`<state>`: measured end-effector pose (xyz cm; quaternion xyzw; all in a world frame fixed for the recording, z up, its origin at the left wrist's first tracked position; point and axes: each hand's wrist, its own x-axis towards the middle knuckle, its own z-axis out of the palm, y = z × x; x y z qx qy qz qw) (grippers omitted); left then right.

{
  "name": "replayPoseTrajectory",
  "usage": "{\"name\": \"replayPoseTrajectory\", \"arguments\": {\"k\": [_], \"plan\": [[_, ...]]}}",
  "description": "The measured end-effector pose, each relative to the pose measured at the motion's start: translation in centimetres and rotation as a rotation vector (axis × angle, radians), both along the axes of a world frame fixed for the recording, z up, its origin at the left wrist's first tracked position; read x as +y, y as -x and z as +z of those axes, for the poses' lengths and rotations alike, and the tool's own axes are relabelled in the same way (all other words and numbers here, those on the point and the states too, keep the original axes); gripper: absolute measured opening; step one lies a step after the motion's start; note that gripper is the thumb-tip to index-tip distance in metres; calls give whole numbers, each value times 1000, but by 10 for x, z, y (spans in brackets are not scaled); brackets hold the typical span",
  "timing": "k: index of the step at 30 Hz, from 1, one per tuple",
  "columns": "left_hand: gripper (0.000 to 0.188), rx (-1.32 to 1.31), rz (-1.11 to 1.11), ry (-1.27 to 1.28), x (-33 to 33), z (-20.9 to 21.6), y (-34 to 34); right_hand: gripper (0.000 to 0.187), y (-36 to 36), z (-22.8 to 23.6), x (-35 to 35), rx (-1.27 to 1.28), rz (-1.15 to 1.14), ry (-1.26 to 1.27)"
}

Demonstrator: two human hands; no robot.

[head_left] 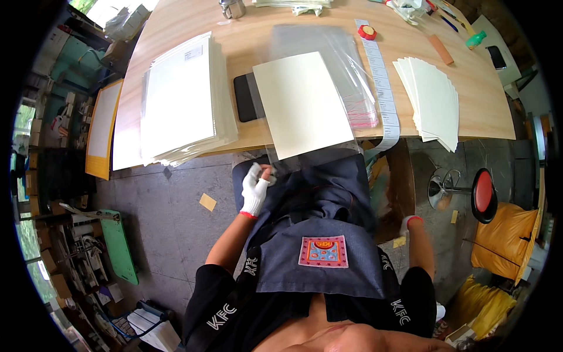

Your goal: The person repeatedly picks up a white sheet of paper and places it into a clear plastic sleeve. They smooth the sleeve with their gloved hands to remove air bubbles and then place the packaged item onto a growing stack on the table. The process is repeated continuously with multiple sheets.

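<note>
My left hand [255,190], in a white glove with a red cuff and bare fingertips, is closed at the near left corner of a clear plastic bag [321,155]. Inside that bag, jutting slightly over the table edge, lies a cream sheet of card [305,102]. My right hand [412,222], gloved too, hangs low beside my right thigh; its fingers are hidden and blurred. Beyond the card lies a stack of empty clear bags [316,42]. A thick pile of bagged white sheets [179,100] stands to the left, and loose cream cards [431,97] fan out on the right.
A black phone [241,97] sits partly beneath the bag. A strip of printed labels [380,82] with a red round object [367,32] on it runs over the table edge. A red-seated stool [484,195] and yellow sacks [504,243] stand right; a green board [119,246] is left.
</note>
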<state>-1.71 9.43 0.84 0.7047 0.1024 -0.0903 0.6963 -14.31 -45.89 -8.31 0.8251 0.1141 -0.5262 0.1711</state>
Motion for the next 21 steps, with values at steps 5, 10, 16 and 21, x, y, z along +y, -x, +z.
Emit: {"name": "replayPoseTrajectory", "arguments": {"k": [5, 10, 16, 21], "plan": [[26, -905, 57, -957, -9, 9, -13, 23, -104, 126, 168, -1226, -511, -841], [20, -1111, -123, -960, -14, 20, -40, 43, -175, 179, 233, -1296, 210, -935], [16, -527, 106, -443, -12, 4, -28, 16, -210, 145, 233, -1241, 77, -1033], [19, -221, 369, 103, -35, -7, -32, 22, -214, 130, 253, -1476, -22, -774]]}}
